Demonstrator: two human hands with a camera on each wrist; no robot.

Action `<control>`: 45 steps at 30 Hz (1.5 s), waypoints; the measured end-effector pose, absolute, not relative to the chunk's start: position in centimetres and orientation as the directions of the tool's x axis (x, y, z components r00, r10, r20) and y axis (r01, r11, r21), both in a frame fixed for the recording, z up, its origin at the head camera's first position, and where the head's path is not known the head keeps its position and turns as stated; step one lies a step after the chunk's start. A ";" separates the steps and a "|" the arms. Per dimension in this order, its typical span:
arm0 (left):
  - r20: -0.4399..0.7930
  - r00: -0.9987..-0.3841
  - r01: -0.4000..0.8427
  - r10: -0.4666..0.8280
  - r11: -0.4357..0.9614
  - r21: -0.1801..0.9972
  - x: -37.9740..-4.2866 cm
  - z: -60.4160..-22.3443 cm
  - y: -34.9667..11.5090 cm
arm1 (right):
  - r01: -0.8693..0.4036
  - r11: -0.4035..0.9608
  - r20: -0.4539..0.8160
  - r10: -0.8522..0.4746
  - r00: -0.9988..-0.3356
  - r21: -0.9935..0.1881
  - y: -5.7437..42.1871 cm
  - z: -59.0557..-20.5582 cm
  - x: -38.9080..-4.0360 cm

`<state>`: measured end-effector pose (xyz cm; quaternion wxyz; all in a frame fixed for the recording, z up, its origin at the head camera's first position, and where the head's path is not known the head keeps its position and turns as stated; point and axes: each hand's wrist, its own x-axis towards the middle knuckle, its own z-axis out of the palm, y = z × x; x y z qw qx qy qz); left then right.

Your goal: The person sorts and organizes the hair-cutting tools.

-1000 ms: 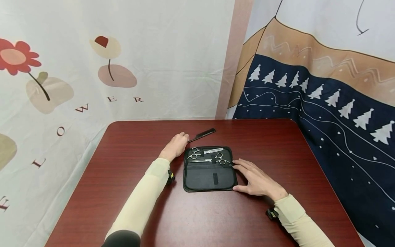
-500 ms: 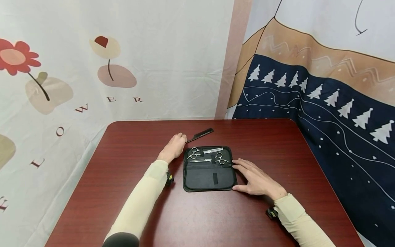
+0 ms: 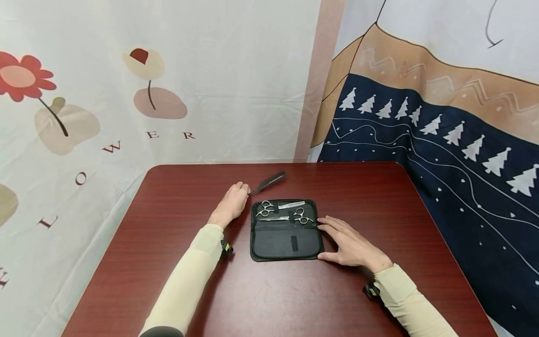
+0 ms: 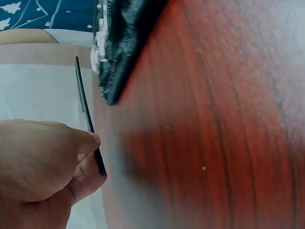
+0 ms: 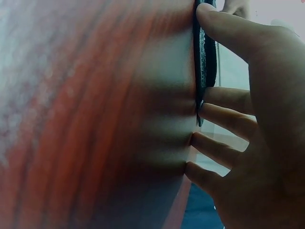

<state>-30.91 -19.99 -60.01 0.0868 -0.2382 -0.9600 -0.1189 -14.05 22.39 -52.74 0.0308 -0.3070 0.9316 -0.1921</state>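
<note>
A black comb point(image 3: 270, 180) with a thin tail points to the upper right, above the far side of the table. My left hand point(image 3: 229, 203) pinches its tail between thumb and fingers, as the left wrist view shows with the comb point(image 4: 85, 102) edge-on. A black zip case point(image 3: 273, 244) lies unfolded in the middle of the table. Two pairs of silver scissors point(image 3: 291, 205) sit in its upper half. My right hand point(image 3: 353, 245) rests at the case's right edge, fingers spread. In the right wrist view its thumb point(image 5: 224, 24) touches the case's edge.
The reddish-brown wooden table point(image 3: 358, 187) has rounded far corners. A white curtain point(image 3: 236, 70) with printed flowers hangs behind it. On the right hangs a navy and tan cloth point(image 3: 421, 107) with white trees.
My left hand has moved a little left, taking the comb along and farther from the case. The comb's head has shifted left and slightly up. The right hand and case stay put.
</note>
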 end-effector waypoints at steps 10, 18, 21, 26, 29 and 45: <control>0.330 -0.843 0.511 0.425 0.823 0.246 -30.4 -60.7 -20.4 | -0.560 0.737 0.062 -0.583 -0.810 -0.377 22.4 -52.9 -14.1; 0.478 -0.777 0.590 0.409 0.738 0.328 -25.5 -55.6 -17.7 | -0.566 0.732 0.071 -0.587 -0.807 -0.379 22.5 -53.0 -14.1; 0.512 -0.755 0.612 0.409 0.721 0.326 -21.9 -50.9 -16.1 | -0.570 0.730 0.076 -0.589 -0.804 -0.376 22.5 -53.0 -14.1; 0.480 -0.791 0.570 0.380 0.742 0.352 -19.2 -48.3 -14.7 | -0.573 0.726 0.083 -0.590 -0.803 -0.380 22.6 -53.0 -14.1; 0.465 -0.809 0.548 0.360 0.747 0.376 -18.1 -48.0 -14.3 | -0.573 0.727 0.082 -0.590 -0.803 -0.379 22.6 -53.1 -14.1; 0.560 -0.753 0.608 0.344 0.689 0.394 -13.4 -48.3 -12.5 | -0.561 0.736 0.060 -0.586 -0.808 -0.378 22.7 -53.1 -14.0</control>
